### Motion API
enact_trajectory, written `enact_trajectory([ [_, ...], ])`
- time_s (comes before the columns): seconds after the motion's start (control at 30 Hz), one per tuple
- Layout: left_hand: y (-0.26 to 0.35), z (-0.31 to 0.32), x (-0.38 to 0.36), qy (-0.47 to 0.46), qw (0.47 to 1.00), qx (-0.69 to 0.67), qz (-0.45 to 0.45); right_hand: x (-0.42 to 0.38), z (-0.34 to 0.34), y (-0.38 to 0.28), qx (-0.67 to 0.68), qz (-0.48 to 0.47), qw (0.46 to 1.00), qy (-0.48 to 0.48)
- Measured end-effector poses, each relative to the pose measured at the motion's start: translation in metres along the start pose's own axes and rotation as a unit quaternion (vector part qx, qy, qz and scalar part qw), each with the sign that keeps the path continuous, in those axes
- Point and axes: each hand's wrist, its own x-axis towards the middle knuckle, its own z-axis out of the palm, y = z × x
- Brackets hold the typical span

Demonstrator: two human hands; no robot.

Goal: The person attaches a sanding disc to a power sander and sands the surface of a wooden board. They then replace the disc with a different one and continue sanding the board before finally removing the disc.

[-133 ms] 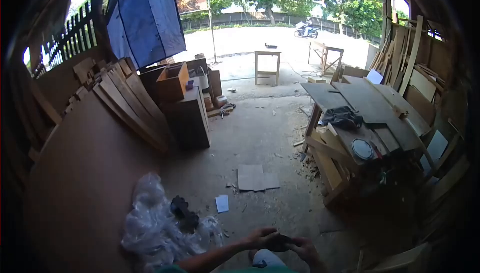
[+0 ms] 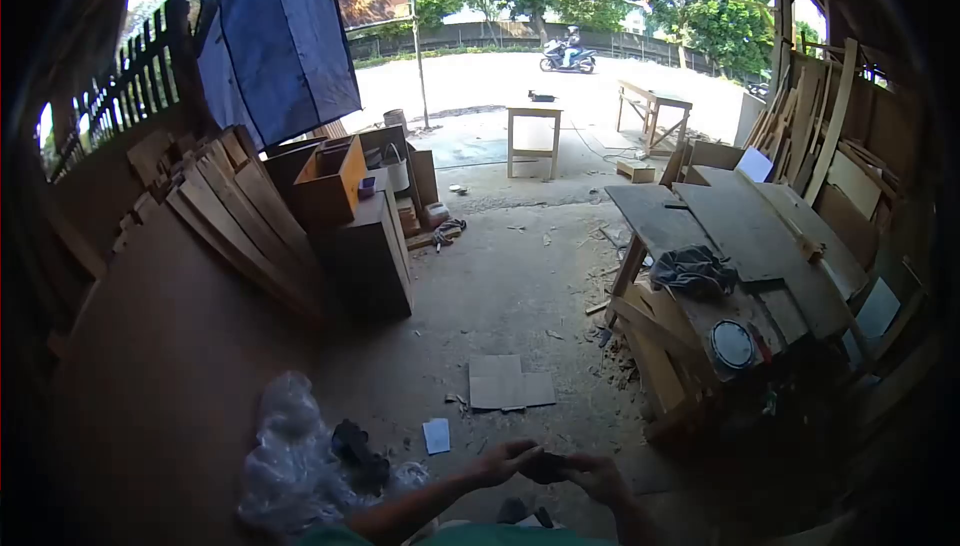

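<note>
A small dark object is held between my two hands, low in the middle of the view. Its kind is too dark and small to make out. From the left side, my left hand is closed on it. On the opposite edge, the fingers of my right hand are also closed around it. Left of my forearm, crumpled clear plastic sheeting lies on the floor with a black lumpy item on it.
Flat cardboard and a white paper lie on the floor ahead. To the right is a workbench with a dark cloth and a round can lid. A wooden cabinet and leaning boards stand left.
My view has shifted slightly, so the floor items sit lower and my hands higher in it. Both hands keep hold of the dark object. The motorbike outside has moved left.
</note>
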Motion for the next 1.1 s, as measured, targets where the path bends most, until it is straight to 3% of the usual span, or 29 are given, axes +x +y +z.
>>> enact_trajectory([
  [0.17, 0.048, -0.158, 0.125, 0.046, 0.999, -0.015, 0.0, 0.235, -0.066, -0.058, -0.041, -0.097, 0.989, -0.104],
  [0.27, 0.02, -0.251, 0.23, 0.06, 0.998, -0.031, 0.021, 0.382, -0.102, -0.066, -0.093, -0.152, 0.975, -0.134],
  [0.37, 0.03, -0.341, 0.342, 0.066, 0.997, -0.018, 0.03, 0.512, -0.147, -0.076, -0.113, -0.114, 0.974, -0.158],
  [0.47, 0.083, -0.421, 0.454, 0.013, 1.0, 0.006, -0.012, 0.618, -0.198, -0.085, -0.079, -0.07, 0.989, -0.1],
  [0.63, 0.158, -0.507, 0.642, -0.088, 0.996, 0.007, 0.002, 0.752, -0.307, -0.131, -0.066, 0.03, 0.997, -0.013],
  [0.73, 0.163, -0.541, 0.756, -0.148, 0.989, 0.008, 0.017, 0.834, -0.364, -0.093, 0.037, 0.117, 0.991, 0.052],
  [0.8, 0.151, -0.558, 0.838, -0.182, 0.982, 0.04, 0.042, 0.893, -0.401, -0.056, 0.112, 0.118, 0.983, 0.083],
  [0.9, 0.163, -0.602, 0.97, -0.229, 0.971, 0.071, 0.005, 0.991, -0.464, 0.007, 0.156, 0.073, 0.975, 0.138],
  [0.97, 0.182, -0.638, 1.06, -0.186, 0.98, 0.047, 0.045, 1.073, -0.511, -0.003, 0.191, 0.063, 0.965, 0.17],
  [1.0, 0.191, -0.655, 1.1, -0.162, 0.985, 0.033, 0.049, 1.113, -0.54, -0.023, 0.147, 0.059, 0.973, 0.17],
  [1.1, 0.232, -0.719, 1.201, -0.121, 0.992, -0.02, 0.023, 1.239, -0.621, -0.059, 0.125, 0.029, 0.983, 0.129],
])
